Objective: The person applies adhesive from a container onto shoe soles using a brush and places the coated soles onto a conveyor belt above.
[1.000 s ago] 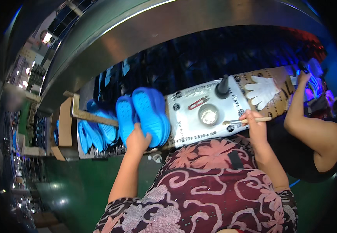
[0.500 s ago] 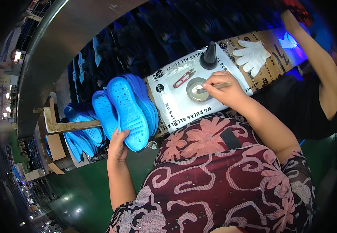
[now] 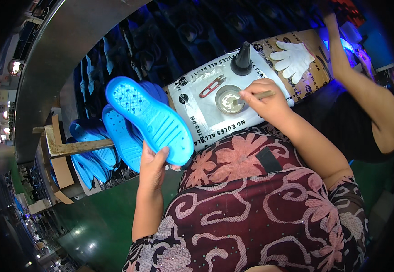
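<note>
My left hand (image 3: 154, 164) grips a blue shoe sole (image 3: 149, 120) by its heel end, its holed and ribbed face turned up. More blue soles (image 3: 122, 136) stand in a row to the left, partly hidden behind it. My right hand (image 3: 265, 100) pinches a thin brush-like stick (image 3: 266, 94), its lower end down in a round cup (image 3: 229, 99) of whitish paste or liquid. Beside the cup lie red-handled thread snips (image 3: 213, 87). A black cone-shaped nozzle bottle (image 3: 242, 60) stands behind it.
The cup rests on a white printed sheet (image 3: 206, 127) over the bench. A white glove (image 3: 292, 61) lies on brown cardboard at the right. A worn wooden bar (image 3: 86, 146) juts in among the soles. At far right another person's arm (image 3: 360, 81) reaches toward the back.
My left hand has lifted the front sole away from the row and moved it right, tilting it. The right hand stays at the cup with the stick.
</note>
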A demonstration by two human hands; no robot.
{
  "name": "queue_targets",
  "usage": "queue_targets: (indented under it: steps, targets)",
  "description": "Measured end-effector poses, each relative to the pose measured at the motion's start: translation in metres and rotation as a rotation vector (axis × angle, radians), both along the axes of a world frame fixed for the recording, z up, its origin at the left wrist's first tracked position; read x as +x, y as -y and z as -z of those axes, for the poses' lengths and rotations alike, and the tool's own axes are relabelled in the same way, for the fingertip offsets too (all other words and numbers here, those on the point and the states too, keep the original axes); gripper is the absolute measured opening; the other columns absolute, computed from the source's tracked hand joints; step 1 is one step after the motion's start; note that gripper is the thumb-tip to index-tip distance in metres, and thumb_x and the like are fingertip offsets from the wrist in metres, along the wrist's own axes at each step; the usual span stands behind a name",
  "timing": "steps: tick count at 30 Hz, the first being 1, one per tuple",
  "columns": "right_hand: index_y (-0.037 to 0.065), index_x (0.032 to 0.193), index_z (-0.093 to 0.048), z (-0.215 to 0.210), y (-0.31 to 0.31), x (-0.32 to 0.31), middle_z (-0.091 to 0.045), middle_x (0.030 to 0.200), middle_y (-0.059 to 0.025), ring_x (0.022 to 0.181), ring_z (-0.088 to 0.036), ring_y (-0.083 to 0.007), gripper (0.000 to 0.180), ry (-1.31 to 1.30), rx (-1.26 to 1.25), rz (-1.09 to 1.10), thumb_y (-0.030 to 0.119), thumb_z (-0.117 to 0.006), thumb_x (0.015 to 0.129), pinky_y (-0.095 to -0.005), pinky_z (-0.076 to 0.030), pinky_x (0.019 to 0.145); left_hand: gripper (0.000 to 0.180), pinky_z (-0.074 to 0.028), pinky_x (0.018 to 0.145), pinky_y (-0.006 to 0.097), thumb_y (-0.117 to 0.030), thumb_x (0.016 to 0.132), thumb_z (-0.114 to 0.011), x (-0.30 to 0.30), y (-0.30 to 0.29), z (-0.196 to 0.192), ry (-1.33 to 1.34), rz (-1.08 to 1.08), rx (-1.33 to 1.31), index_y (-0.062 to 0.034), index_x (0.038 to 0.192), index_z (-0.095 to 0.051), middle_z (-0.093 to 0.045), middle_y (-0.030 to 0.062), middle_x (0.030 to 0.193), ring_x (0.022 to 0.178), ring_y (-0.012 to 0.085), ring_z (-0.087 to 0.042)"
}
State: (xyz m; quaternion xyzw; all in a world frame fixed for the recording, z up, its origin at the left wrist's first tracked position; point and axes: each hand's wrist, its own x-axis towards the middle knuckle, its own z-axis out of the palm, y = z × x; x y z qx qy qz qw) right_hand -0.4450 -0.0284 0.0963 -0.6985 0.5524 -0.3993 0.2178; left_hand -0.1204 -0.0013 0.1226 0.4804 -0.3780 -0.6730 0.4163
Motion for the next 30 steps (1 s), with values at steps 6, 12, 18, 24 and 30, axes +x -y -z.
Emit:
queue_targets:
  steps: [6, 12, 18, 24, 30]
  targets:
    - [0.001, 0.080, -0.068, -0.035, -0.016, -0.006, -0.066, 0.075, -0.0050, 0.070, -0.056, -0.0111, 0.030, 0.402, 0.280, 0.241, 0.027, -0.059, 0.093, -0.0263, -0.045, 0.068, 0.047, -0.054, 0.055, 0.026, -0.003, 0.089, -0.055, -0.046, 0.015, -0.002, 0.183, -0.145, -0.292, 0.0004, 0.129, -0.030, -0.057, 0.0168, 0.107, 0.074, 0.0193, -0.064]
    - [-0.001, 0.081, -0.069, -0.067, -0.036, 0.004, -0.067, 0.077, -0.0062, 0.070, -0.056, -0.0110, 0.031, 0.540, 0.088, 0.047, 0.024, -0.055, 0.095, -0.0238, -0.046, 0.068, 0.054, -0.048, 0.089, 0.033, -0.005, 0.084, -0.062, -0.071, 0.021, -0.006, 0.318, -0.142, -0.493, 0.0070, 0.129, -0.034, -0.059, 0.0172, 0.110, 0.096, 0.0219, -0.062]
    - [0.004, 0.075, -0.068, -0.081, -0.037, 0.021, -0.064, 0.070, -0.0057, 0.066, -0.058, -0.0224, 0.017, 0.124, -0.257, -0.160, 0.015, -0.063, 0.086, -0.0366, -0.045, 0.079, 0.053, -0.050, 0.086, 0.032, -0.003, 0.082, -0.062, -0.089, 0.018, -0.018, 0.331, -0.141, -0.645, 0.0087, 0.127, -0.035, -0.062, 0.0167, 0.107, 0.096, 0.0207, -0.063]
    - [0.006, 0.073, -0.067, -0.076, -0.036, 0.028, -0.060, 0.066, -0.0056, 0.063, -0.056, -0.0240, 0.015, 0.012, -0.345, -0.136, 0.017, -0.065, 0.082, -0.0382, -0.044, 0.081, 0.059, -0.053, 0.078, 0.029, 0.000, 0.080, -0.063, -0.094, 0.015, -0.016, 0.394, -0.156, -0.677, 0.0110, 0.130, -0.033, -0.064, 0.0154, 0.102, 0.088, 0.0192, -0.065]
    - [0.005, 0.072, -0.066, -0.077, -0.035, 0.020, -0.059, 0.065, -0.0060, 0.063, -0.057, -0.0246, 0.017, -0.032, -0.286, -0.105, 0.018, -0.064, 0.083, -0.0388, -0.044, 0.081, 0.062, -0.053, 0.073, 0.028, 0.002, 0.078, -0.064, -0.090, 0.020, -0.003, 0.505, -0.104, -0.895, 0.0092, 0.132, -0.033, -0.065, 0.0152, 0.097, 0.084, 0.0178, -0.066]
